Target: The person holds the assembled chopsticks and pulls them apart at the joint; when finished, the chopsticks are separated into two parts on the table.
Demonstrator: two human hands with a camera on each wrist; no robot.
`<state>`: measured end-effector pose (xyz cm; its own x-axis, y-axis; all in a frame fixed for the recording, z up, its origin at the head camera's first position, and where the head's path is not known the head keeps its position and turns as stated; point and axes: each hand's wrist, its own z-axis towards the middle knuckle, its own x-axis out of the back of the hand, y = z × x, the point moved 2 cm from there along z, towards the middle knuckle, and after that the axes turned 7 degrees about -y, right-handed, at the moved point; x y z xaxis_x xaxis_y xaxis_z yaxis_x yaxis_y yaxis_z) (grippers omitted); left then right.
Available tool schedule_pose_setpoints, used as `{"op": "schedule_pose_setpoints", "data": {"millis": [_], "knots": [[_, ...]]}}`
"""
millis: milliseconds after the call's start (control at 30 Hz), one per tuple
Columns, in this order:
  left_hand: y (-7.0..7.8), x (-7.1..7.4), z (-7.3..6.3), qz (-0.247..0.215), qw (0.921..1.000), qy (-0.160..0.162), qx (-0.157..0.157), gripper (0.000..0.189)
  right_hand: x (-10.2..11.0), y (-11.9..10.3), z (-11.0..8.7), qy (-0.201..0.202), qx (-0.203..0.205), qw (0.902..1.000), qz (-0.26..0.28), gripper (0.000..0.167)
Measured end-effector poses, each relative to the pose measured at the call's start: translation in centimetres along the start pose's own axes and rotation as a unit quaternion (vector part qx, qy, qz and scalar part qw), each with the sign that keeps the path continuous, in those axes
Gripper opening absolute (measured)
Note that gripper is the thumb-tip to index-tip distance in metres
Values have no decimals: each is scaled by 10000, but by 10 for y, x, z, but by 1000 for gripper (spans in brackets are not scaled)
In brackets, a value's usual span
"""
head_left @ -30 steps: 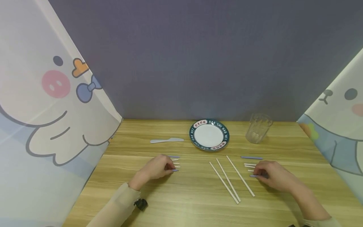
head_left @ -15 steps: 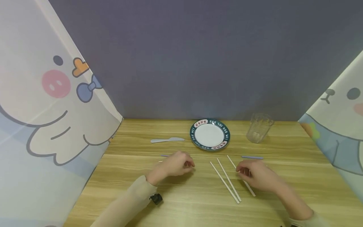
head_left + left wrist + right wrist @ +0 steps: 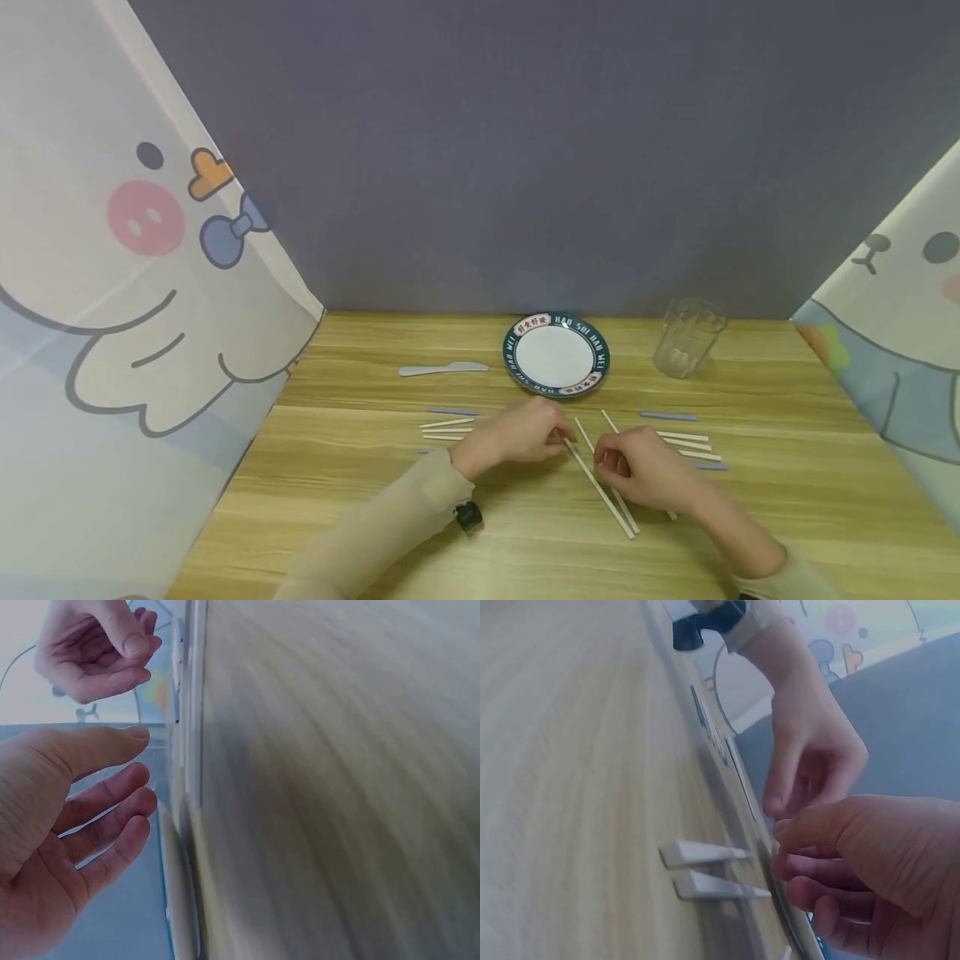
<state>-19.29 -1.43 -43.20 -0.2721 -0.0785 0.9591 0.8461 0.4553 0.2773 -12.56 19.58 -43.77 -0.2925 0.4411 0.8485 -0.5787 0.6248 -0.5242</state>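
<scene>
Three long white sticks lie slanted on the wooden table: a left stick (image 3: 604,500), a middle one (image 3: 626,510) and a right one (image 3: 611,422). At the far end of the left stick is my left hand (image 3: 525,435), its fingers loosely bent; the left wrist view shows them spread apart and holding nothing. My right hand (image 3: 647,471) hovers over the middle and right sticks, hiding part of them. In the right wrist view its fingers (image 3: 821,892) curl loosely with nothing between them, and the thick ends of two white sticks (image 3: 705,853) show beside it.
Short white sticks (image 3: 447,430) lie between purple sticks (image 3: 452,411) on the left. A similar group of white sticks (image 3: 697,455) and purple sticks (image 3: 667,416) lies right. Behind are a pale knife (image 3: 444,368), a green-rimmed plate (image 3: 511,353) and a clear cup (image 3: 686,340).
My left hand has moved right, from the left group of short sticks to the long sticks. My right hand has moved left, away from the right group. The sticks stay where they were.
</scene>
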Motion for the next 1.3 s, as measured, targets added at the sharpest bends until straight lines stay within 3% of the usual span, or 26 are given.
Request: {"op": "schedule_pose_setpoints", "data": {"millis": [200,533,667,833,933,1100,1300], "knots": [[7,-8,10,434,9986,-304,-90,15,-10,-2,0,-210,-35,9998,-4,20],[9,-19,14,748,9957,-522,184,6,-15,-7,0,-347,-474,9965,-600,28],[9,-16,11,536,9961,-706,46,4,-14,-11,2,-338,-546,9950,-764,29],[5,-1,1,-166,9960,-877,69,6,-2,-15,8,-117,-569,9952,-783,24],[6,9,-2,-499,9969,-602,-62,10,10,-17,11,14,-479,9952,-849,20],[12,20,-2,-565,9979,170,-261,13,30,-21,20,211,-65,9978,-624,11],[20,33,-5,403,9945,944,-200,21,46,-24,30,260,353,9981,-441,10]]}}
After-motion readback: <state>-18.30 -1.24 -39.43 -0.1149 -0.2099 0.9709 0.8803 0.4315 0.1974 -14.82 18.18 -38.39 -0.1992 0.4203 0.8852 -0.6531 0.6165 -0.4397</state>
